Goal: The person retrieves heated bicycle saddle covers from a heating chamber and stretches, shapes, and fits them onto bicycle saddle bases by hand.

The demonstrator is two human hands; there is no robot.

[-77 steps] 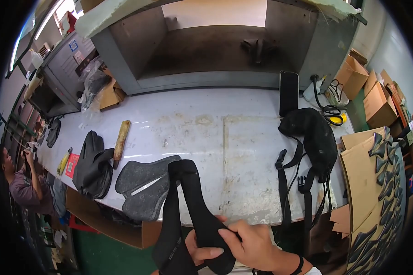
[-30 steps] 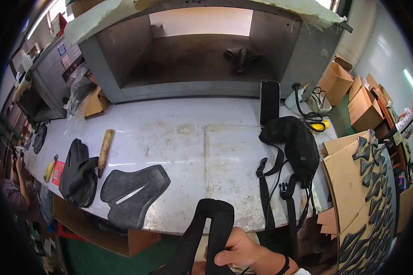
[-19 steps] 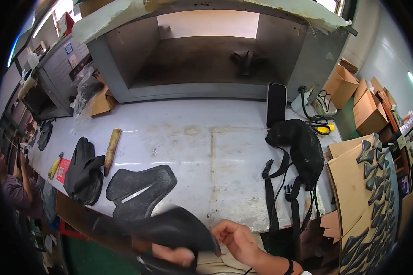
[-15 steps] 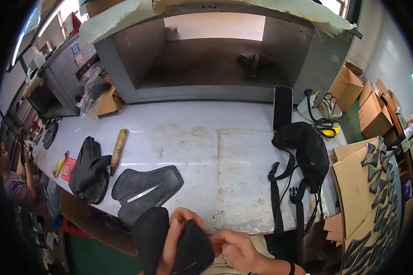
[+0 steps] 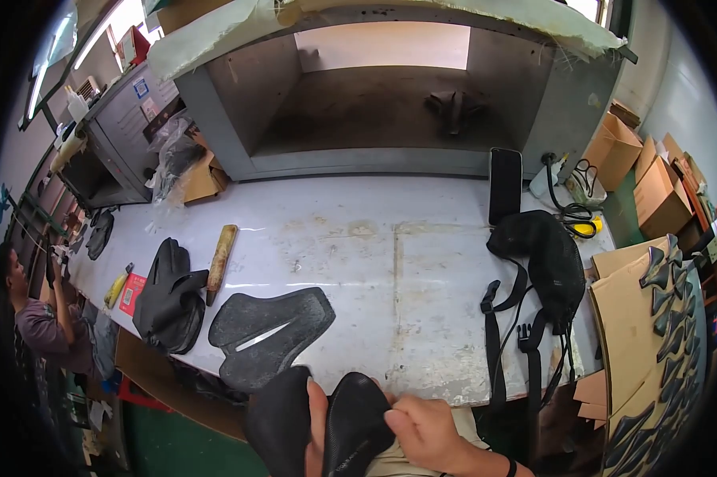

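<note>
A black shoe upper (image 5: 349, 425), with two rounded lobes standing side by side, is held up at the near edge of the table. My left hand (image 5: 316, 421) is closed round it from between the lobes, mostly hidden behind the black material. My right hand (image 5: 426, 429) is closed too, its thumb and curled fingers pinching the right lobe's edge. Just beyond them on the table lies a flat dark template-like piece (image 5: 283, 330) with a pale slit. Further left are a folded black upper-like bundle (image 5: 168, 302) and a worn wooden-handled tool (image 5: 221, 258).
A grey metal box-like hood (image 5: 390, 163) spans the table's back. A phone (image 5: 505, 187) leans there, with a black strapped bag (image 5: 545, 258) in front. Shoe heels (image 5: 664, 322) line cardboard at right. A person (image 5: 52, 326) works at far left; a red card (image 5: 132, 292) lies nearby.
The view has shifted slightly, moving the table things rightward. The shoe upper has turned and sits lower, my left fingers are less visible, and my right hand has come against its edge.
</note>
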